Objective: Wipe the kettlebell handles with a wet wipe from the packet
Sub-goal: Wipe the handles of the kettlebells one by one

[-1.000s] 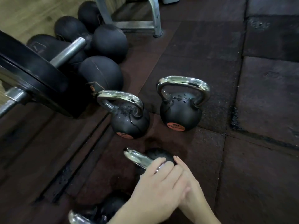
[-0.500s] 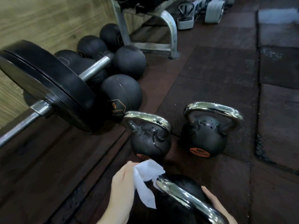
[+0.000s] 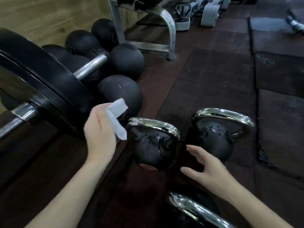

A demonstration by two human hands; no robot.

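Your left hand (image 3: 100, 130) pinches the wet wipe (image 3: 117, 118); your right hand (image 3: 208, 169) is spread, empty. Gripped loosely, it could slip off the wet kettlebell handle (image 3: 156, 125).

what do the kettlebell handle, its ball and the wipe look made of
Shiny curved kettlebell handle: likely chromed or polished steel, with mirror-like highlights. Round black kettlebell body: matte, probably a rubber or vinyl coating, beaded with droplets. Crumpled white wet wipe: soft nonwoven cloth, creased and drooping.

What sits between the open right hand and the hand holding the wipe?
The middle kettlebell, in the head view, between the right hand and left hand.
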